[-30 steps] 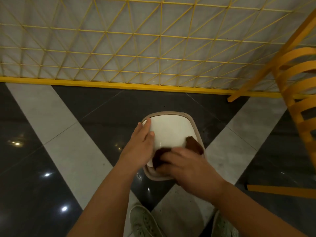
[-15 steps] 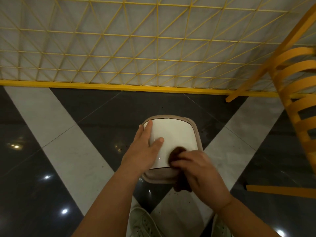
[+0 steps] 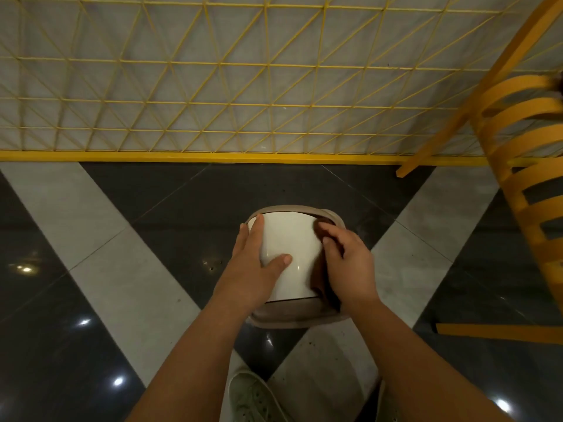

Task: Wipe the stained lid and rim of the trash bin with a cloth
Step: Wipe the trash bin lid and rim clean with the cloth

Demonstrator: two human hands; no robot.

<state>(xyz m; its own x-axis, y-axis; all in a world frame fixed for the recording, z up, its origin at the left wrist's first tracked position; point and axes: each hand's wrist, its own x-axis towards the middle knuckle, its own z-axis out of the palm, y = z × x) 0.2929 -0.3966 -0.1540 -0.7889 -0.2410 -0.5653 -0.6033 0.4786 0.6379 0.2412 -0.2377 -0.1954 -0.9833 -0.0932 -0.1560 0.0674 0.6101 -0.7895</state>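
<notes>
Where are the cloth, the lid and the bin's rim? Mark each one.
cloth point(image 3: 318, 228), head view, dark fold showing above the right hand's fingers
lid point(image 3: 292, 239), head view, bare white middle
rim point(image 3: 292, 322), head view, near beige edge

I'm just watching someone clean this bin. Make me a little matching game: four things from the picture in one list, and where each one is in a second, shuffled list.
Things:
1. left hand
2. cloth
3. shoe
4. yellow grid fence

Places:
A. along the far edge of the floor, beyond the bin
B. on the floor at the near edge of the picture
C. flat on the left side of the white lid
D. under the right hand, along the lid's right edge

Pairs: 1-C, 2-D, 3-B, 4-A
</notes>
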